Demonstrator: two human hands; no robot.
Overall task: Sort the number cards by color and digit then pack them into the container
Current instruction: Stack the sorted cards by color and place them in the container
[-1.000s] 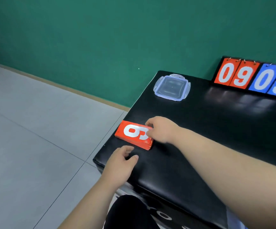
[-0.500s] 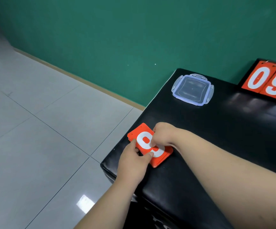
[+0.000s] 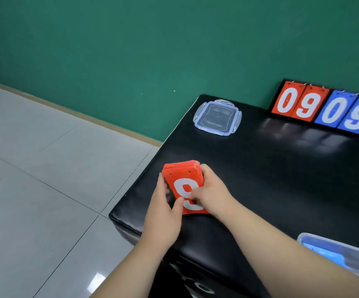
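Observation:
A stack of red number cards (image 3: 184, 178) with a white digit on top stands tilted up off the black table (image 3: 260, 168), near its front left corner. My left hand (image 3: 163, 209) grips the stack's left side, thumb on the face. My right hand (image 3: 212, 193) holds its right side, fingers curled over the digit. A clear plastic container (image 3: 346, 252) with blue cards inside shows at the lower right, partly behind my right forearm.
A clear container lid (image 3: 217, 117) lies at the table's back left corner. A scoreboard (image 3: 324, 108) with red and blue cards reading 09 09 stands against the green wall. Grey tiled floor lies left of the table edge.
The red stack was lying flat under my right hand; my left hand came up to it and both hands now hold it raised and turned upright. The view shifted right, revealing the container.

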